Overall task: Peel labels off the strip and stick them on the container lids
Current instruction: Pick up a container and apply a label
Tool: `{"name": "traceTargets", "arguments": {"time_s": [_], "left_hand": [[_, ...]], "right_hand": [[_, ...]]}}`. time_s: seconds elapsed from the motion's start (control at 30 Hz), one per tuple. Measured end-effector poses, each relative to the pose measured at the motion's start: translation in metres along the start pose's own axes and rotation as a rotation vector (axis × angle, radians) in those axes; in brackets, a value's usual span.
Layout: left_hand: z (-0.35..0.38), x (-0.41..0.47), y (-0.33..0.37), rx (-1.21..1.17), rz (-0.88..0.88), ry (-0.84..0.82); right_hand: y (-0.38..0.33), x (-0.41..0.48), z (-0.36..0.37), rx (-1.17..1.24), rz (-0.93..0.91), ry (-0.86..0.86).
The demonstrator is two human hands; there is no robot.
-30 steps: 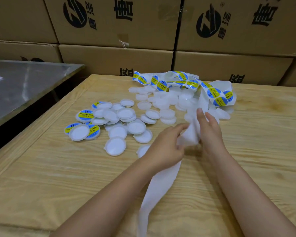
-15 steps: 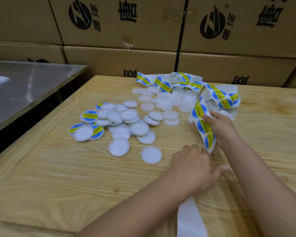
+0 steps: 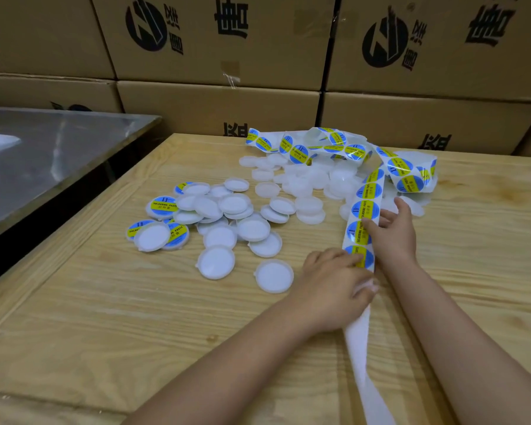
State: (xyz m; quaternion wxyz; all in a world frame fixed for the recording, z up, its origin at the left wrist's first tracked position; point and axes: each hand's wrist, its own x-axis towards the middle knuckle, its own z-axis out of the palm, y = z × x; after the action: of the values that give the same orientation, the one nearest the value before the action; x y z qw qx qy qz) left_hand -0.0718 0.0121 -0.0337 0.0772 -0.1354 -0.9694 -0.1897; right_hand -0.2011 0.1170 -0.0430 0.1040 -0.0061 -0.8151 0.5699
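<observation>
Head view had the label strip (image 3: 363,210) running almost straight away from you. Its long axis went from the tangled heap at the far right of the worktop (image 3: 105,317) down to your two hands, and the stripped backing (image 3: 360,357) trailed on toward the near edge. Your left hand (image 3: 331,283) sat at the near end, palm down, fingers curled over the lowest label (image 3: 360,256) and thumb clamped on the backing below it. That was a grip, not a rest. Your right hand (image 3: 394,237) was just beyond, on the strip's right side, fingers pinching its edge beside the next label up, thumb lifted free. So the label to peel lay right under the left fingertips, and the right hand looked to be doing the steadying. Nearest target was a bare lid (image 3: 274,276), just left of your left hand and a little apart from the main scatter of lids (image 3: 236,216). A few labelled lids (image 3: 163,206) lay at the scatter's far left. By my reckoning, the coming move was a short carry leftward, across the strip's axis.
</observation>
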Motion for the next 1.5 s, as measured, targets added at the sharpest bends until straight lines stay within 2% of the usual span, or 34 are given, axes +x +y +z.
{"name": "traceTargets", "arguments": {"time_s": [0.13, 0.23, 0.4, 0.7, 0.83, 1.03, 1.33, 1.5], "left_hand": [[0.012, 0.001, -0.01, 0.035, 0.016, 0.033], [0.015, 0.003, -0.009, 0.007, 0.004, 0.115], [0.019, 0.001, -0.011, -0.022, -0.067, 0.185], [0.018, 0.003, -0.01, -0.022, -0.119, 0.227], [0.016, 0.002, -0.01, -0.045, -0.118, 0.237], [0.017, 0.001, -0.009, -0.113, -0.16, 0.268], [0.02, 0.001, -0.012, -0.088, -0.139, 0.285], [0.02, 0.002, -0.013, -0.094, -0.122, 0.295]], "right_hand": [[0.002, -0.007, -0.004, -0.346, -0.322, 0.118], [-0.002, -0.016, -0.008, -0.417, -0.48, -0.034], [0.004, -0.024, -0.012, -0.589, -0.615, -0.237], [0.015, -0.022, -0.012, -0.769, -0.577, -0.345], [0.011, -0.021, -0.009, -0.759, -0.562, -0.386], [0.006, -0.024, -0.007, -0.841, -0.578, -0.366], [0.002, -0.026, -0.008, -0.704, -0.534, -0.26], [0.003, -0.028, -0.008, -0.703, -0.626, -0.216]]}}
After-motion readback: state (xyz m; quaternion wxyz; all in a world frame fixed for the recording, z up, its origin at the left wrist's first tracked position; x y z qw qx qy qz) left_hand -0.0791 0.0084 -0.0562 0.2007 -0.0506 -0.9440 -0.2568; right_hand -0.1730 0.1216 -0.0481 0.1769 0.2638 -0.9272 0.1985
